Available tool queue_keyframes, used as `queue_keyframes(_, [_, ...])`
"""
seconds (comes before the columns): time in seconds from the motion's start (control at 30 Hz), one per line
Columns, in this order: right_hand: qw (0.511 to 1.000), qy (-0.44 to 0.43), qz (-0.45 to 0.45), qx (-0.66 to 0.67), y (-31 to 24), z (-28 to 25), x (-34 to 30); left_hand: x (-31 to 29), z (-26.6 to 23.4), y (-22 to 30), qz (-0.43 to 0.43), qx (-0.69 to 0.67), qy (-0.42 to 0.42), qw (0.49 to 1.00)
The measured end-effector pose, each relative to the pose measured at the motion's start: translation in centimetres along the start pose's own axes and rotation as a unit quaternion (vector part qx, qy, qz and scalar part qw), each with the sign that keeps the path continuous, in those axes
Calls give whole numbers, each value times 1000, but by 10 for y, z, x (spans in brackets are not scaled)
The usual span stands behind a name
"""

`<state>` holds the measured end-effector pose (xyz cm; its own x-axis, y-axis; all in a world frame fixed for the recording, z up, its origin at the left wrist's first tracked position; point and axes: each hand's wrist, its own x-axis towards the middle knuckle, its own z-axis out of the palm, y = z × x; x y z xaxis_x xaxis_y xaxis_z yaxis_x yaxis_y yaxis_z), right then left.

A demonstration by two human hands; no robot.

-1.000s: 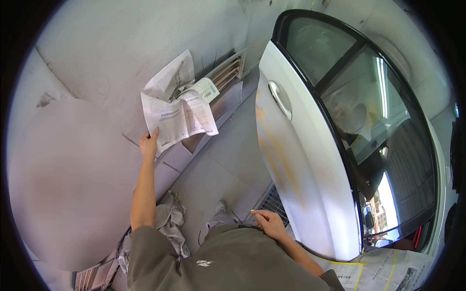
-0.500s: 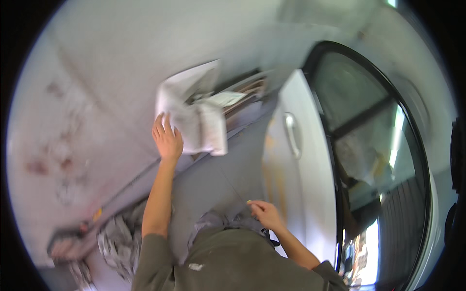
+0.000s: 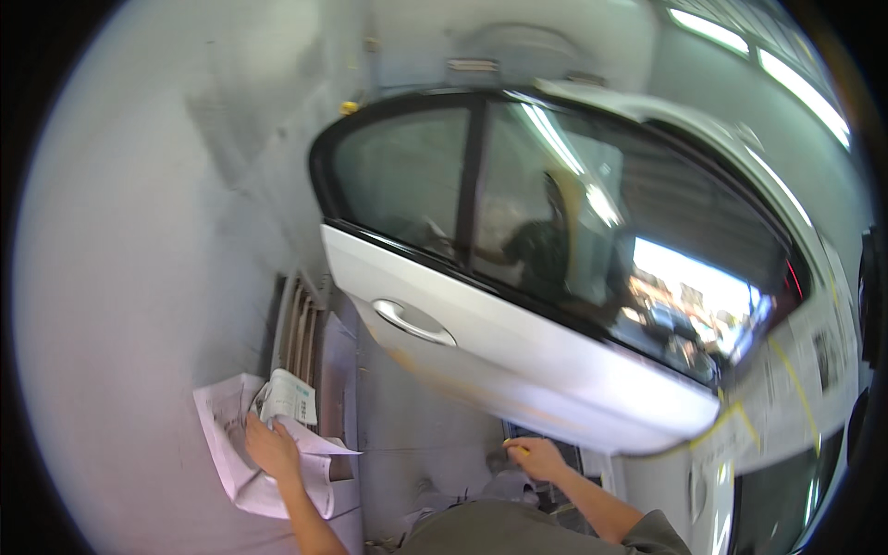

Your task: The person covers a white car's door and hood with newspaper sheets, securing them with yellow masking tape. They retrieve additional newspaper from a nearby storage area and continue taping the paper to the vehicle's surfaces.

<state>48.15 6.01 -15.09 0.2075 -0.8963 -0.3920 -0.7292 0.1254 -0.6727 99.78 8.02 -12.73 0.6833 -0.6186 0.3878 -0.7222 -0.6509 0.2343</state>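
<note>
At lower left, a creased newspaper sheet [image 3: 227, 435] leans by the wall ledge, with a smaller folded printed paper [image 3: 292, 398] beside it. My left hand [image 3: 273, 450] is on the sheet, its fingers bent at the paper's upper fold; the thumb is partly hidden. My right hand [image 3: 539, 459] is closed low in front of me, below the door. A small yellow thing shows between its fingers, too little of it to name. Ahead stands a silver-white car door [image 3: 518, 351] with a black window frame, a pull handle [image 3: 413, 324] and yellowish patches along its lower part.
A slatted vent [image 3: 298, 328] is set low along the pale wall [image 3: 120, 277]. To the right, newspaper masking [image 3: 786, 398] edged with yellow tape covers part of a car body. Grey floor [image 3: 398, 425] lies between the ledge and the door.
My view has turned, so the door now spans the middle and the newspaper sits lower left. My left hand has gone from spread fingers to bent fingers on the paper. My right hand stays closed.
</note>
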Motion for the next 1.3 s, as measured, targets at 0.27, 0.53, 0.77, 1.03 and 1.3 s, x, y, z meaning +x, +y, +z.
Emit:
queue_keyframes(0.27, [993, 65, 82, 50, -6, 124, -169, -123, -21, 167, 488, -407, -298, 712])
queue_keyframes(0.53, [900, 343, 202, 175, 60, 195, -329, -338, -78, 154, 672, -343, -461, 467])
queue_keyframes(0.77, [750, 424, 403, 309, 150, 280, -555, -538, -40, 164, 789, -64, -551, 265])
queue_keyframes(1.03, [500, 595, 523, 349, 177, 359, -763, -674, 105, 171, 876, 223, -404, 142])
queue_keyframes(1.3, [424, 615, 530, 401, 261, 391, -896, -976, 82, 158, 863, 256, -422, 111])
